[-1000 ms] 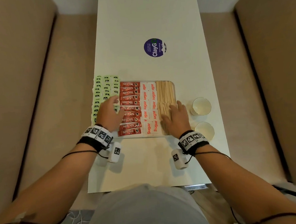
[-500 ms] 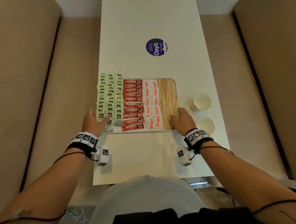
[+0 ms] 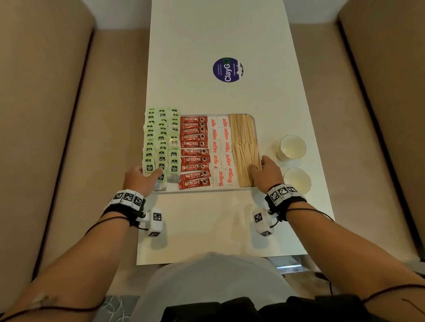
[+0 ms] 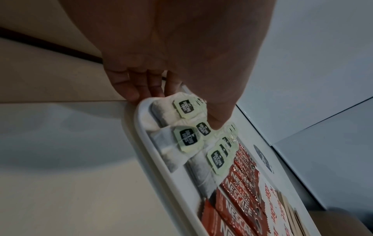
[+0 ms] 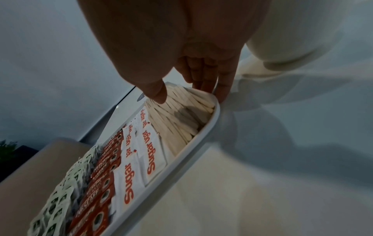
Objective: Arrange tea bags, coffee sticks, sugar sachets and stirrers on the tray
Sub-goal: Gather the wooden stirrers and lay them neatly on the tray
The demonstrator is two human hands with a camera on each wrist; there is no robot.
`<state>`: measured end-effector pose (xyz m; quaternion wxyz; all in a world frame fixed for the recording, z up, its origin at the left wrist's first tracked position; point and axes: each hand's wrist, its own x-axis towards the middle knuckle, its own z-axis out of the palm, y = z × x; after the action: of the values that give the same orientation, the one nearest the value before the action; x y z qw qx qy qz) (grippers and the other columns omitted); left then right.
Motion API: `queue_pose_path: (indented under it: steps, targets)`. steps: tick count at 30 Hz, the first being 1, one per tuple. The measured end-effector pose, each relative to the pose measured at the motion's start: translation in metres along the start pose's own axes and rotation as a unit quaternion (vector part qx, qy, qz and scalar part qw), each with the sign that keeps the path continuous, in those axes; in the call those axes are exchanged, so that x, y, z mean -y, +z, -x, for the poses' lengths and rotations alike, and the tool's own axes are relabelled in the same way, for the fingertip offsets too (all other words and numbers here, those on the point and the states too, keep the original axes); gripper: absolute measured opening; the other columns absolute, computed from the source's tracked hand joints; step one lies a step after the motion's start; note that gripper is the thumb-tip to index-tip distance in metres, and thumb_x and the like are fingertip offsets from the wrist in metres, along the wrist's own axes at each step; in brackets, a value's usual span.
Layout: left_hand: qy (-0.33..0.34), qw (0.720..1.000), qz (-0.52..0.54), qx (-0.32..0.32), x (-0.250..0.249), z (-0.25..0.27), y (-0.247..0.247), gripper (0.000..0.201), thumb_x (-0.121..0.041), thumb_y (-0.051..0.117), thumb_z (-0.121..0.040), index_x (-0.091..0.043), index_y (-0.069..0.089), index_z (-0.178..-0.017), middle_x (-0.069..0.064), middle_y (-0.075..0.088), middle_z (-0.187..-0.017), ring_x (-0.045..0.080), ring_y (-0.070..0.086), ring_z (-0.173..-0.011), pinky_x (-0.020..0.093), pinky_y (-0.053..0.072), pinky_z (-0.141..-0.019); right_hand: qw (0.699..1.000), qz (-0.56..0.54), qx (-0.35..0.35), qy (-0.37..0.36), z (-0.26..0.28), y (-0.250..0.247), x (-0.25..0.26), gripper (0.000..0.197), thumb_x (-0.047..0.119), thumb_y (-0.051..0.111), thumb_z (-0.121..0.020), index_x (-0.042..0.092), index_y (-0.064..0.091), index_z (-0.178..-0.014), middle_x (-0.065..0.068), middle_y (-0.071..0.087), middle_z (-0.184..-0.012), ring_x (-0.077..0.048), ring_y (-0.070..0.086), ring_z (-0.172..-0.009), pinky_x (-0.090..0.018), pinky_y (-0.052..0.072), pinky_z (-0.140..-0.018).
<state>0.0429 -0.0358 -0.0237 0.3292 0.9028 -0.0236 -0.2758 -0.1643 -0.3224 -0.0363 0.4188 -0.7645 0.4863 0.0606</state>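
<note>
Left hand (image 3: 142, 178): grips the near left corner of the tray (image 4: 141, 143); thumb lies on the tea bags, fingers (image 4: 131, 89) curl under the rim.
Right hand (image 3: 266, 171): grips the near right corner of the tray; thumb rests on the stirrers, fingers (image 5: 222, 89) wrap the outside of the rim.
Tray position: near half of the white table (image 3: 217, 34), close to its left edge; whether it is lifted or resting flat cannot be told.
Tea bags (image 3: 161, 141): three overlapping columns at the left, reaching past the far end of the tray.
Coffee sticks (image 3: 194, 150): one column of red packets, just right of the tea bags.
Sugar sachets (image 3: 222, 150): two white columns between coffee sticks and stirrers.
Stirrers (image 3: 245, 148): two loose wooden bundles against the right rim.
Task status (judgement): all four item groups are on the tray; arrangement looks complete or nearly so.
Risk 1: uneven lift by either hand would tilt the tray; the shallow rim would not stop the stirrers rolling out.
Risk 2: overlapped tea bags sit loose; a jolt or a dragging thumb would break the columns or push the overhanging ones off.
Risk 3: moving the tray rightward could strike the paper cups (image 3: 292, 146), two of them just beside the right hand, and tip them.
Risk 4: shifting left could carry the tray over the table edge.
Surroundings: purple round sticker (image 3: 227, 69) farther up the table; beige seating on both sides.
</note>
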Motion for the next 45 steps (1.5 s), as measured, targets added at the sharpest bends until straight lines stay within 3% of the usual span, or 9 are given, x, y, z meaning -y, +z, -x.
queue_pose_path:
  steps: [6, 9, 14, 19, 22, 25, 29, 36, 45]
  targets:
    - [-0.036, 0.999, 0.013, 0.03, 0.008, 0.003, -0.001, 0.046, -0.05, 0.071, -0.087, -0.013, 0.063, -0.113, -0.001, 0.067, -0.109, 0.023, 0.062, -0.096, 0.033, 0.046, -0.082, 0.999, -0.03, 0.006, 0.03, -0.005, 0.001, 0.003, 0.044, 0.051, 0.058, -0.085, 0.014, 0.059, -0.108, -0.005, 0.066, -0.111, -0.026, 0.066, -0.095, -0.047, 0.058, -0.086]
    - [-0.036, 0.998, 0.031, 0.03, 0.01, 0.004, 0.0, 0.04, -0.048, 0.07, -0.089, -0.018, 0.063, -0.115, -0.001, 0.067, -0.109, 0.023, 0.063, -0.098, 0.034, 0.048, -0.087, 0.998, -0.053, 0.004, 0.044, -0.009, 0.006, 0.007, 0.07, 0.065, 0.059, -0.071, 0.014, 0.059, -0.119, -0.009, 0.061, -0.123, -0.029, 0.065, -0.1, -0.048, 0.057, -0.092]
    - [-0.055, 0.995, 0.085, 0.024, 0.008, 0.008, 0.005, 0.052, -0.049, 0.069, -0.089, -0.016, 0.058, -0.128, 0.004, 0.064, -0.126, 0.025, 0.061, -0.11, 0.037, 0.047, -0.093, 0.995, -0.078, 0.003, 0.069, -0.007, 0.01, 0.013, 0.071, 0.049, 0.068, -0.088, 0.009, 0.041, -0.141, -0.009, 0.031, -0.139, -0.026, 0.052, -0.102, -0.039, 0.05, -0.099]
    - [-0.087, 0.987, 0.135, 0.003, 0.003, 0.013, 0.013, 0.068, -0.046, 0.069, -0.09, -0.01, 0.042, -0.141, 0.002, 0.054, -0.13, 0.024, 0.052, -0.114, 0.036, 0.041, -0.091, 0.99, -0.134, 0.015, 0.043, -0.008, 0.013, 0.01, 0.064, 0.047, 0.071, -0.083, 0.016, 0.041, -0.13, -0.009, 0.055, -0.134, -0.025, 0.062, -0.108, -0.044, 0.056, -0.094]
    - [-0.097, 0.981, 0.17, 0.003, 0.005, 0.012, 0.014, 0.061, -0.041, 0.072, -0.088, -0.01, 0.046, -0.134, 0.0, 0.057, -0.125, 0.022, 0.055, -0.109, 0.036, 0.042, -0.087, 0.985, -0.163, 0.021, 0.044, -0.008, 0.009, 0.012, 0.071, 0.047, 0.073, -0.083, 0.014, 0.039, -0.135, -0.008, 0.058, -0.131, -0.026, 0.064, -0.111, -0.048, 0.056, -0.097]
    - [-0.094, 0.973, 0.209, 0.007, 0.009, 0.009, 0.012, 0.071, -0.051, 0.077, -0.071, -0.014, 0.055, -0.128, 0.0, 0.066, -0.121, 0.023, 0.062, -0.11, 0.038, 0.047, -0.088, 0.983, -0.176, 0.027, 0.04, -0.008, 0.007, 0.013, 0.084, 0.058, 0.071, -0.07, 0.016, 0.04, -0.136, -0.007, 0.058, -0.132, -0.025, 0.065, -0.11, -0.049, 0.057, -0.096]
    - [-0.079, 0.97, 0.23, 0.013, 0.013, 0.004, 0.008, 0.077, -0.057, 0.076, -0.063, -0.018, 0.059, -0.127, -0.003, 0.069, -0.119, 0.02, 0.065, -0.109, 0.045, 0.051, -0.097, 0.981, -0.188, 0.025, 0.026, -0.009, 0.007, 0.012, 0.083, 0.063, 0.067, -0.064, 0.02, 0.043, -0.131, -0.006, 0.058, -0.131, -0.024, 0.065, -0.11, -0.049, 0.057, -0.095]
    - [-0.052, 0.965, 0.256, -0.003, -0.009, 0.0, -0.005, 0.069, -0.05, 0.076, -0.066, -0.02, 0.06, -0.126, -0.004, 0.07, -0.119, 0.02, 0.065, -0.109, 0.048, 0.05, -0.1, 0.979, -0.202, -0.005, -0.023, -0.012, -0.005, 0.032, 0.04, 0.031, 0.068, -0.094, 0.02, 0.045, -0.124, -0.006, 0.061, -0.127, -0.022, 0.065, -0.109, -0.042, 0.058, -0.091]
    - [-0.023, 0.962, 0.272, -0.014, -0.044, -0.019, -0.017, 0.065, -0.047, 0.075, -0.069, -0.02, 0.06, -0.126, -0.004, 0.07, -0.119, 0.02, 0.065, -0.109, 0.05, 0.05, -0.101, 0.98, -0.189, -0.033, -0.05, -0.035, -0.023, 0.06, 0.051, 0.047, 0.067, -0.085, 0.023, 0.045, -0.124, -0.008, 0.057, -0.129, -0.027, 0.062, -0.114, -0.051, 0.056, -0.095]
